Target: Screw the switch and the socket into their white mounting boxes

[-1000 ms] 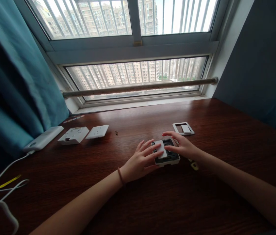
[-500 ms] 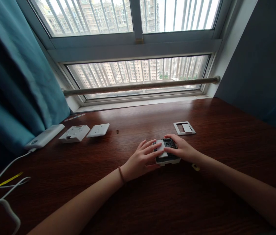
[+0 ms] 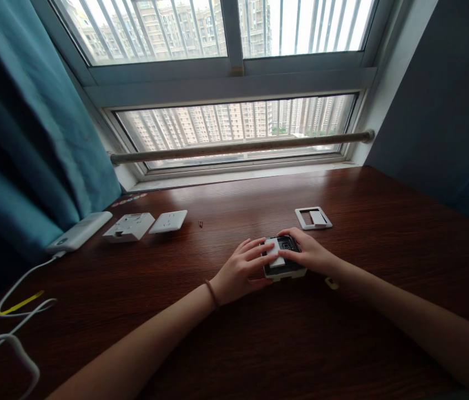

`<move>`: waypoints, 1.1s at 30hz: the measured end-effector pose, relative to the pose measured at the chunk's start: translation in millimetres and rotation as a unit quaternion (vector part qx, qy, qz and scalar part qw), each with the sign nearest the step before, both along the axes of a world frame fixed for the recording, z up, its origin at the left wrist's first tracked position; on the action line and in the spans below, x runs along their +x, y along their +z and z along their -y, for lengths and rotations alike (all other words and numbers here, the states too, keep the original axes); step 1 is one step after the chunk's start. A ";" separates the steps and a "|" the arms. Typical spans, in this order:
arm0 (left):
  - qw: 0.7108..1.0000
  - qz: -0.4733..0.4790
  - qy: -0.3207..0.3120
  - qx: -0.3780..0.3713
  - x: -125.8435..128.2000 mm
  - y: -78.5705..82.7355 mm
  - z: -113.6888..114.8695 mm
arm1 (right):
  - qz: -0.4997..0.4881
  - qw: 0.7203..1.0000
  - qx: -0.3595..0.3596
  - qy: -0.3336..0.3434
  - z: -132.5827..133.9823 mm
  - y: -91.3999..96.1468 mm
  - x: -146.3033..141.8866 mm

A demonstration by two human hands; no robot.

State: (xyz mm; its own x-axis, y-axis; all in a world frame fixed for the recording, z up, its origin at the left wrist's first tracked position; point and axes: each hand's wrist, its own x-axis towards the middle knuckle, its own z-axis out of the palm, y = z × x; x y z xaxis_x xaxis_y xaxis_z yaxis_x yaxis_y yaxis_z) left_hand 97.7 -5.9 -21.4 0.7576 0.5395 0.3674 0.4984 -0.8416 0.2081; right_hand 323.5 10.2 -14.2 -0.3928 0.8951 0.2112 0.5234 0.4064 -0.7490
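Observation:
A wall switch [image 3: 288, 244] with its dark inner frame exposed sits in a white box on the table between my hands. A white rocker key [image 3: 275, 259] covers its left part. My left hand [image 3: 242, 270] lies over the left side, fingers on the rocker key and thumb along the near edge of the box. Around the right side my right hand [image 3: 311, 251] is closed, thumb on the dark frame and fingers at the far edge. Behind it lies a white switch cover frame [image 3: 303, 223] with a loose white key [image 3: 317, 218] inside the opening.
Left on the brown table [image 3: 234, 200] lie two screws [image 3: 200, 224], a white socket panel [image 3: 169, 221], a white mounting box [image 3: 129, 227] and a white power bank [image 3: 79, 231] with a cable [image 3: 20, 275]. A yellow object [image 3: 331, 283] is partly under my right wrist.
Both hands stay on the switch with hardly any movement. The view has shifted slightly, so the things at the left appear a little farther right.

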 end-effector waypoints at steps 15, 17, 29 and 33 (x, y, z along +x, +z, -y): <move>0.999 -0.009 -0.013 0.037 -0.2 -1.4 0.7 | 0.011 1.000 0.003 -0.007 2.1 1.2 -2.0; 0.999 -0.012 -0.010 0.040 -0.2 -1.9 1.4 | 0.012 1.000 0.005 -0.006 2.7 0.4 -2.5; 1.000 -0.013 -0.001 0.026 0.5 -0.2 3.0 | -0.023 0.993 0.064 -0.099 -53.6 14.0 79.1; 1.000 -0.010 0.013 0.017 0.5 0.2 3.8 | 0.074 0.993 0.055 -0.079 -64.5 10.2 111.4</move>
State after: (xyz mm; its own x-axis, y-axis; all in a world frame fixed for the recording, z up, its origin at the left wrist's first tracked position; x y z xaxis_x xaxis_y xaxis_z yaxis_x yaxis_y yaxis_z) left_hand 98.2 -9.7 -21.1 0.7510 0.5465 0.3706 0.5243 -0.8347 0.1684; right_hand 434.9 74.8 -4.0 -0.2833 0.9226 0.2617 0.6879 0.3856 -0.6149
